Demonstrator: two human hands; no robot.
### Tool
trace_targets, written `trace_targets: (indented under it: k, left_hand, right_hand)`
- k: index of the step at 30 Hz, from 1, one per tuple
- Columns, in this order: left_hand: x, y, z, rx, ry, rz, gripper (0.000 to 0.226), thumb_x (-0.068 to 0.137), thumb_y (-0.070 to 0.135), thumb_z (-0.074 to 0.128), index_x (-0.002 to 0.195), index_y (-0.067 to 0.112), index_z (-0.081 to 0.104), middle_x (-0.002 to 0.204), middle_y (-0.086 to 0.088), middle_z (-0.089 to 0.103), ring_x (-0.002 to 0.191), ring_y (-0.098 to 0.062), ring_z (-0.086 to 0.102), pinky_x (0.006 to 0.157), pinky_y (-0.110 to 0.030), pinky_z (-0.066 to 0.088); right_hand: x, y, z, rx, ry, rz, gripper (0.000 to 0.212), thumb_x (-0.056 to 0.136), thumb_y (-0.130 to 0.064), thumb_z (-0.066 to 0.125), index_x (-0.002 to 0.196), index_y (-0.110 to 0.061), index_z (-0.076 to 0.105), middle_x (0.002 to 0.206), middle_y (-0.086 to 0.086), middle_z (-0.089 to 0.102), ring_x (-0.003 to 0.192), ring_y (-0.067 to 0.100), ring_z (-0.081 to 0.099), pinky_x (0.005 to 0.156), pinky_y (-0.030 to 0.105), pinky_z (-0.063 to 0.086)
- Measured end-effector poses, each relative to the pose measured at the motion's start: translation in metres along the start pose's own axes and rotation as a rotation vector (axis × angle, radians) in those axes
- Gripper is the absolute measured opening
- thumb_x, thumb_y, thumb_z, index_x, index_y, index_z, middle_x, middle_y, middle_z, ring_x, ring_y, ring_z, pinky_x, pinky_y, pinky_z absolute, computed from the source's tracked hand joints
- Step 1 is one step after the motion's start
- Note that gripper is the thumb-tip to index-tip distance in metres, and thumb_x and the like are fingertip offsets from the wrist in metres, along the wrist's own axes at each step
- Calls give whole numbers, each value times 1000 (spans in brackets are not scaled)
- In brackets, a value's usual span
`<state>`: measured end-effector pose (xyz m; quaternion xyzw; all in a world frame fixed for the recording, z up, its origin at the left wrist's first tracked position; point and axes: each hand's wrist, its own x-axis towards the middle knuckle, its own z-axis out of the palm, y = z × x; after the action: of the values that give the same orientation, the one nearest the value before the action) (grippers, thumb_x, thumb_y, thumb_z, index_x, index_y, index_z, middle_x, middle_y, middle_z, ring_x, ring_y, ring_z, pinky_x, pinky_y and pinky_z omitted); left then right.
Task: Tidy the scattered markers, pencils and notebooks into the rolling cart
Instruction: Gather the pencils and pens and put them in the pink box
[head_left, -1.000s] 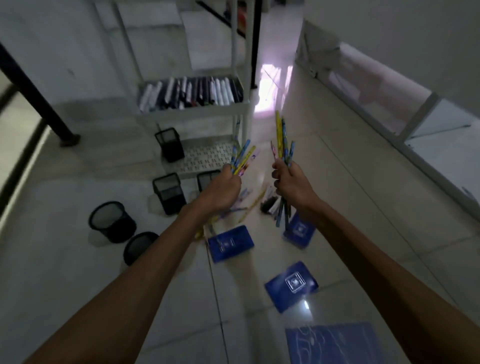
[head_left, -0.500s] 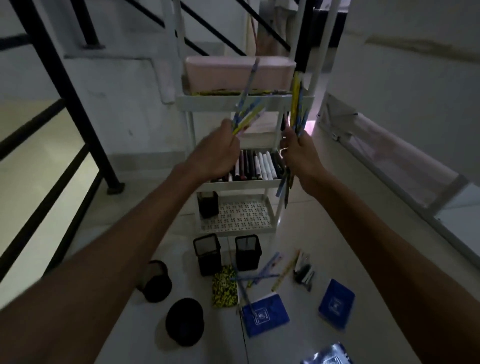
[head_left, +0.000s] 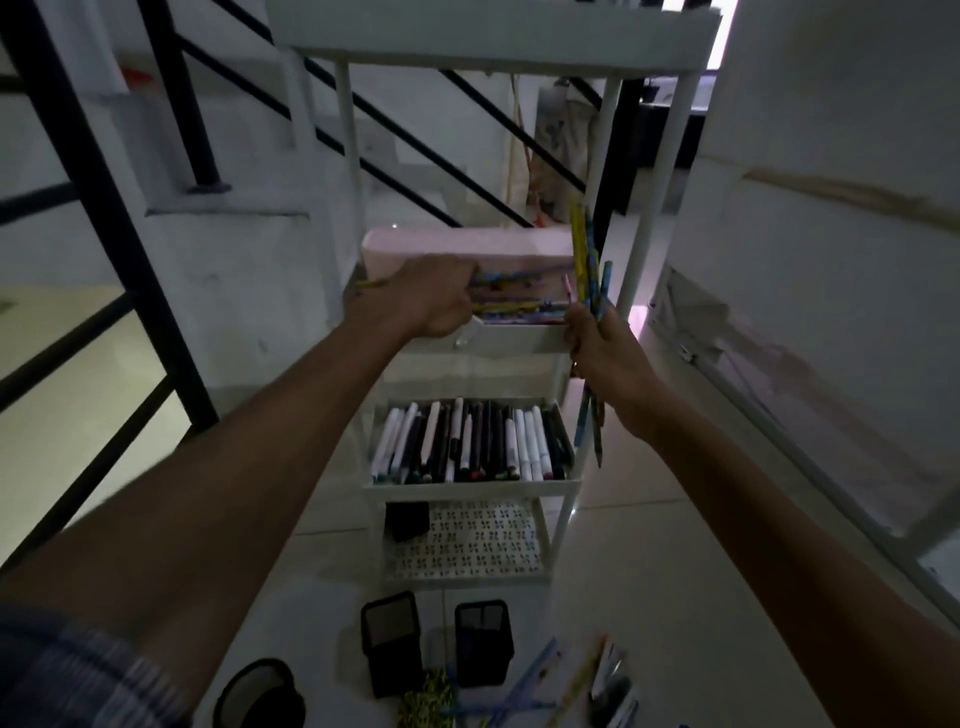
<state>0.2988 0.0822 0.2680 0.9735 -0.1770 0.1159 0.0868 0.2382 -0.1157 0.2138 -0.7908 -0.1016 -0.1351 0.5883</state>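
Note:
The white rolling cart (head_left: 658, 156) stands right in front of me. My left hand (head_left: 436, 296) grips a bunch of coloured pencils (head_left: 511, 278), held level inside the pale pink bin (head_left: 467, 243) on an upper shelf, where more pencils lie. My right hand (head_left: 605, 351) grips a second bundle of pencils (head_left: 583, 260) upright, just right of the bin. A shelf below holds a row of markers (head_left: 467, 441). On the floor lie loose pencils (head_left: 524, 693) and markers (head_left: 615, 693).
A black cup (head_left: 408, 519) sits on the perforated bottom shelf (head_left: 483, 551). On the floor in front stand two black mesh cups (head_left: 389, 642) (head_left: 483, 639), a round black cup (head_left: 260, 693) and a yellow-black pouch (head_left: 428, 701). Black stair railing (head_left: 104, 197) is at left, a wall at right.
I have come closer to the cart. My left hand turned its pencils level and lowered them into the pink bin. My right hand still holds its bundle upright beside it.

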Motion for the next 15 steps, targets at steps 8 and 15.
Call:
trace_targets:
  k: [8, 15]
  left_hand:
    - [-13, -28, 14, -385, 141, -131, 64, 78, 27, 76, 133, 9, 49, 129, -4, 55, 118, -20, 54, 88, -21, 41]
    - [-44, -34, 33, -302, 487, -89, 22, 82, 10, 51, 103, 4, 55, 109, -17, 55, 104, -32, 51, 84, -30, 37]
  right_hand:
    - [35, -24, 4, -378, -74, -150, 29, 105, -33, 35, 119, -13, 50, 102, 7, 58, 83, 11, 54, 66, 24, 44]
    - [100, -49, 37, -968, -346, -247, 34, 104, -31, 38, 125, -4, 41, 99, 11, 50, 87, 25, 50, 74, 33, 38]
